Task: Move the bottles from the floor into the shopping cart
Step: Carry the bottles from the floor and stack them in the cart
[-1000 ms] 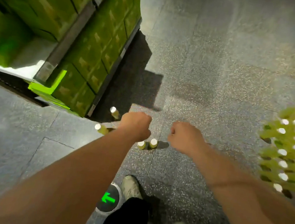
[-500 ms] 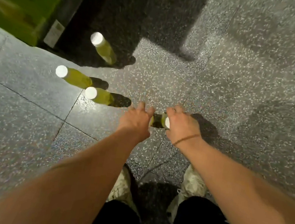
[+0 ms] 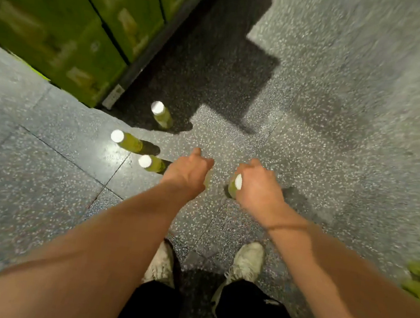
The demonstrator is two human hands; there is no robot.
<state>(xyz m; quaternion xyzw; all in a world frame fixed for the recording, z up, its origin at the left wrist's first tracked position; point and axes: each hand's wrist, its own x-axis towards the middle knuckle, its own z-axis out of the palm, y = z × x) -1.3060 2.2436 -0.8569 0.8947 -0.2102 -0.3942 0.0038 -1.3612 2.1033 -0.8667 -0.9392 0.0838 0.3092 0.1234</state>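
Hands moved apart: R hand point(image 3: 257, 190) grip round bottle point(image 3: 234, 186), L hand point(image 3: 188, 174) grip round 2nd bottle point(image 3: 208, 178), mostly hidden.

Three upright bottles point(image 3: 129, 141), green, white-capped, two held bottles point(image 3: 233, 189)

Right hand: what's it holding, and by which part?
The right hand grips a green bottle around its body, just below the white cap.
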